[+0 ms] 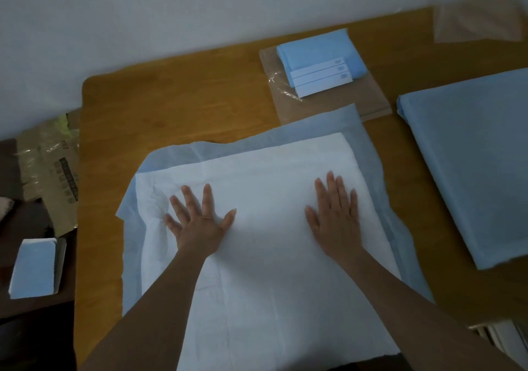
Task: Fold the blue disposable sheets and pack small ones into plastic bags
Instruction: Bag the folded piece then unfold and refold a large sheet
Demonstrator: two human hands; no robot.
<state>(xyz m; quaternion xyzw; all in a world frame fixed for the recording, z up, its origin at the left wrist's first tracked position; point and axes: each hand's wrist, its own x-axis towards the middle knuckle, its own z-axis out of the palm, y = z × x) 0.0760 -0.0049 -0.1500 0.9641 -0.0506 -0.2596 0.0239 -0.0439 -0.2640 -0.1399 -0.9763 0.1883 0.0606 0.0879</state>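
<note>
Two flat palms press on a blue disposable sheet spread white side up across the near middle of the wooden counter. Left hand has its fingers splayed; right hand keeps them straight and together; neither grips anything. Small folded sheets lie on plastic bags farther back, and a big folded stack sits right.
</note>
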